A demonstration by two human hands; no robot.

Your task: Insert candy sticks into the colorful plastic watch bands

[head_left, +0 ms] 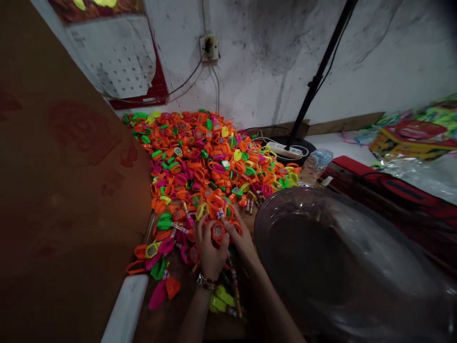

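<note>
Bright toy watches, mostly orange with some pink, green and yellow, form a large pile (200, 147) against the wall. At its near edge my left hand (210, 247) has its fingers curled around an orange watch (218, 232) with a pale face. My right hand (243, 238) is on the other side of that watch, its thumb and fingers bent about an orange strap. A thin patterned stick (234, 286) slants down below my hands. Yellow-green watches (222, 299) lie beside my left wrist, which wears a bracelet.
A large clear plastic basin (264, 209) stands at the right, close to my right forearm. Behind it are a red case (357, 171), a white power strip (284, 149) and a black pole (314, 81). A brown board (71, 190) rises at the left.
</note>
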